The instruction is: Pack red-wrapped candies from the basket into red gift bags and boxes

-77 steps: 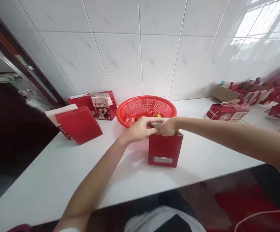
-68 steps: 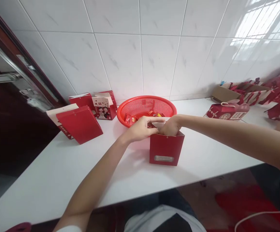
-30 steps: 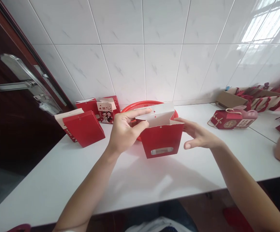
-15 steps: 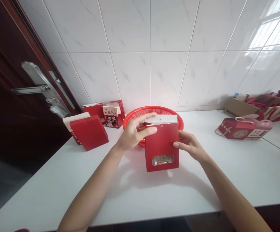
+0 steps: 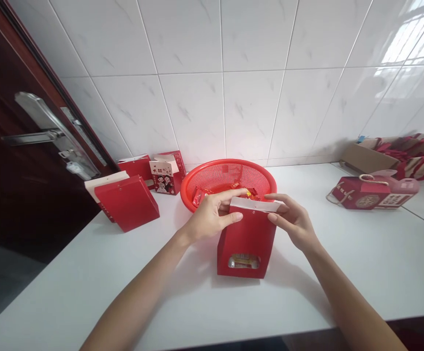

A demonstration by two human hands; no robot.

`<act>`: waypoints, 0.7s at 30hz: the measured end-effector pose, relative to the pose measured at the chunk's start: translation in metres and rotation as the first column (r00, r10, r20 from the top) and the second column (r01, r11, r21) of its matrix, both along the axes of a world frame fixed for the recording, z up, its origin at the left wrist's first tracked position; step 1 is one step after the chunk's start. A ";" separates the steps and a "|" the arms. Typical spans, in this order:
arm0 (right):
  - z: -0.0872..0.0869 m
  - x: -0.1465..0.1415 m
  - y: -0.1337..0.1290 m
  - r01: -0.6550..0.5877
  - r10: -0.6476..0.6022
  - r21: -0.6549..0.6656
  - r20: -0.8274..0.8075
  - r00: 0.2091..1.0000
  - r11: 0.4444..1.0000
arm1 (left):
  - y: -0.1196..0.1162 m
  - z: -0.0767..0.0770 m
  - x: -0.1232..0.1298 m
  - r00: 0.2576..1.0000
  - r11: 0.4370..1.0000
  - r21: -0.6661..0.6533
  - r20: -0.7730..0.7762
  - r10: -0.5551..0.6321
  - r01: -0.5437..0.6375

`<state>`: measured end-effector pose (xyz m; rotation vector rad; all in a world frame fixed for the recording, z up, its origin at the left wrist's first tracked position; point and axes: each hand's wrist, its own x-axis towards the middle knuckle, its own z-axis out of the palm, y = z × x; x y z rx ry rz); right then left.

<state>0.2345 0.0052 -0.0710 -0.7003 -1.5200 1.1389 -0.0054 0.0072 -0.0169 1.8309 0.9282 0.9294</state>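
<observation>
A red paper box [image 5: 250,239] with a small window low on its front stands nearly upright before me, a packaged item showing through the window. My left hand [image 5: 212,214] pinches its top edge at the left corner. At the right corner of the same edge, my right hand [image 5: 292,219] grips with thumb in front and fingers behind. The white flap [image 5: 255,204] shows between the two hands. Just behind the box is a red basket [image 5: 188,187] holding small red wrapped pieces.
Several red boxes [image 5: 129,202] stand at the left, near a door handle [image 5: 47,136]. On the right lies a red box with a rope handle [image 5: 369,195], and behind it an open carton [image 5: 365,158] with ribbons. A tiled wall [image 5: 197,107] closes off the back.
The red box has come lower and nearer to me. My right hand has moved from its side up to the top edge. More of the basket's contents now shows.
</observation>
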 end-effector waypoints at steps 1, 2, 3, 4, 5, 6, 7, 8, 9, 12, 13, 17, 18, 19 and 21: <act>0.000 0.000 0.000 0.033 -0.033 0.010 0.011 0.999 0.999 | 0.000 -0.001 0.002 1.000 1.000 0.010 -0.019 0.002 -0.002; -0.001 0.000 0.000 0.059 -0.060 0.024 0.018 0.998 0.998 | 0.000 -0.003 0.003 1.000 1.000 0.017 -0.030 0.007 -0.007; -0.002 0.000 0.000 0.081 -0.081 0.038 0.022 0.996 0.996 | 0.001 -0.004 0.004 0.999 1.000 0.020 -0.034 0.012 -0.012; -0.003 0.000 0.000 0.100 -0.102 0.053 0.024 0.995 0.994 | 0.001 -0.004 0.005 0.999 1.000 0.020 -0.032 0.014 -0.014; -0.004 -0.001 0.001 0.120 -0.122 0.071 0.027 0.992 0.990 | 0.002 -0.005 0.005 1.000 1.000 0.020 -0.028 0.011 -0.010; -0.005 -0.001 0.001 0.140 -0.143 0.094 0.031 0.989 0.986 | 0.003 -0.006 0.005 1.000 1.000 0.019 -0.018 0.005 -0.004; -0.006 -0.001 0.002 0.155 -0.160 0.120 0.033 0.987 0.981 | 0.004 -0.006 0.005 1.000 1.000 0.020 -0.004 -0.003 0.003; -0.007 -0.001 0.003 0.162 -0.168 0.147 0.034 0.985 0.976 | 0.005 -0.007 0.005 1.000 1.000 0.024 0.008 -0.011 0.011; -0.008 0.000 0.003 0.159 -0.167 0.169 0.034 0.985 0.973 | 0.005 -0.007 0.005 1.000 0.999 0.030 0.017 -0.015 0.014; -0.008 0.001 0.004 0.113 -0.126 0.191 0.054 0.991 0.975 | 0.006 -0.008 0.003 1.000 0.998 0.056 -0.018 0.000 0.001; -0.008 0.001 0.004 0.102 -0.116 0.185 0.065 0.991 0.977 | 0.006 -0.009 0.003 0.999 0.998 0.065 -0.042 0.010 -0.007; -0.010 0.000 0.004 0.123 -0.140 0.168 0.093 0.986 0.978 | 0.006 -0.008 0.000 0.989 0.995 0.096 -0.142 0.029 -0.015; -0.010 -0.001 0.004 0.130 -0.147 0.165 0.097 0.984 0.978 | 0.006 -0.007 -0.001 0.986 0.994 0.106 -0.167 0.027 -0.009; -0.011 -0.002 0.004 0.134 -0.151 0.161 0.101 0.983 0.978 | 0.007 -0.007 -0.002 0.982 0.993 0.115 -0.190 0.022 0.000; -0.012 -0.004 0.004 0.142 -0.158 0.149 0.105 0.982 0.979 | 0.007 -0.006 -0.005 0.975 0.992 0.127 -0.222 0.002 0.027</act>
